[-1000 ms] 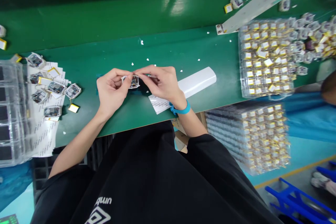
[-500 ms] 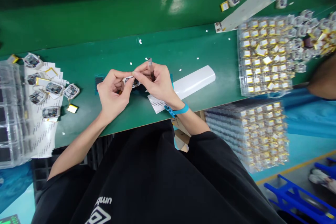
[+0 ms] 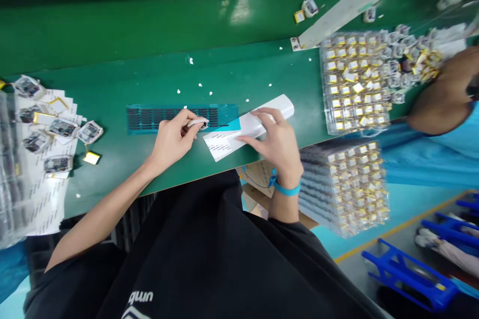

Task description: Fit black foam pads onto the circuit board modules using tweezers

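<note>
Left hand [image 3: 172, 142]: fingers clamped on small white-edged module [image 3: 199, 124]. Right hand [image 3: 272, 142]: fingers apart, resting on white block [image 3: 270, 120], beside printed paper slip [image 3: 220, 145].

L hand [image 3: 172, 139] pinches sm. white-edged electronic module [image 3: 197, 123] betw. thumb & fingers. R hand [image 3: 275, 142] lies open on white bar [image 3: 271, 118], printed paper slip [image 3: 220, 144] just left of it, blue wristband [image 3: 285, 189] on wrist. Dark slotted tray [image 3: 175, 117] just past L hand on green worktop [image 3: 112, 84]. Further left of L hand: modules w/ yellow-tagged batteries [image 3: 62, 127] on white printed sheets [image 3: 56, 199]. Right of R hand: stacked clear trays of batteries [image 3: 355, 79], co-worker's arm [image 3: 441, 94] beyond them.
</note>
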### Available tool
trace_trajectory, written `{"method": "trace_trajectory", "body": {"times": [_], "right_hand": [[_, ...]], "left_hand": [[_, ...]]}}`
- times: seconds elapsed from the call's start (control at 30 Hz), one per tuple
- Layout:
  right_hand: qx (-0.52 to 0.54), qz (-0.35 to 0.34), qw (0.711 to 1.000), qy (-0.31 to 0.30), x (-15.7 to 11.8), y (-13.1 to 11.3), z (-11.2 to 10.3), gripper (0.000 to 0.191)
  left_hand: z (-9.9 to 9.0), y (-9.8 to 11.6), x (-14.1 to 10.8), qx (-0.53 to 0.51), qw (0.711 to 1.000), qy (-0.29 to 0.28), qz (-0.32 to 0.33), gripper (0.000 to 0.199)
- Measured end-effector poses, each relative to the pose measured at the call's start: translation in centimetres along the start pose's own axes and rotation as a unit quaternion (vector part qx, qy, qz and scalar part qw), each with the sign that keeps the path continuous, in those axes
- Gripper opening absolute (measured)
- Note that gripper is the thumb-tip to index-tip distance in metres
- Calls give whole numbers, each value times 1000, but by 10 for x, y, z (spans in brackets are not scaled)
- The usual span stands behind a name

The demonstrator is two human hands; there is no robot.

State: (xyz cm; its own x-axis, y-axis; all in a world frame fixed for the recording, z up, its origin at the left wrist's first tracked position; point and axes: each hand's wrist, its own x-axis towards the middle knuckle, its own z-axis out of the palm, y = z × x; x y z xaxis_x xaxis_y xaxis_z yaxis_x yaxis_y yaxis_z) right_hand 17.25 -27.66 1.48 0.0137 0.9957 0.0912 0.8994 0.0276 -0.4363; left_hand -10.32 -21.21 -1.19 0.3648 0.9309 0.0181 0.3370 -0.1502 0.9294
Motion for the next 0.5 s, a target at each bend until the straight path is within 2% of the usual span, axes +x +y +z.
{"method": "trace_trajectory", "body": {"times": [0.1, 0.17, 0.23, 0.33, 0.37, 0.43, 0.5], "right_hand": [[-2, 54, 998, 32, -24, -11, 25, 76], [0, 89, 994, 61, -32, -24, 38, 77], [17, 98, 991, 89, -37, -36, 43, 70], [86, 76, 978, 176, -42, -50, 42, 50], [113, 72, 967, 216, -43, -53, 40, 54], [159, 75, 947, 268, -43, -59, 37, 73], [213, 78, 939, 257, -38, -60, 36, 85]], "left_hand": [[1, 2, -3, 25, 999, 17, 27, 13], [-4, 5, -5, 56, 996, 10, 71, 12], [-13, 7, -7, 80, 989, -54, 116, 13], [-27, 11, -6, 113, 963, -200, 143, 19], [-31, 12, -5, 128, 954, -228, 145, 21], [-35, 12, -3, 155, 946, -243, 151, 25], [-37, 12, -1, 170, 943, -243, 149, 25]]}}
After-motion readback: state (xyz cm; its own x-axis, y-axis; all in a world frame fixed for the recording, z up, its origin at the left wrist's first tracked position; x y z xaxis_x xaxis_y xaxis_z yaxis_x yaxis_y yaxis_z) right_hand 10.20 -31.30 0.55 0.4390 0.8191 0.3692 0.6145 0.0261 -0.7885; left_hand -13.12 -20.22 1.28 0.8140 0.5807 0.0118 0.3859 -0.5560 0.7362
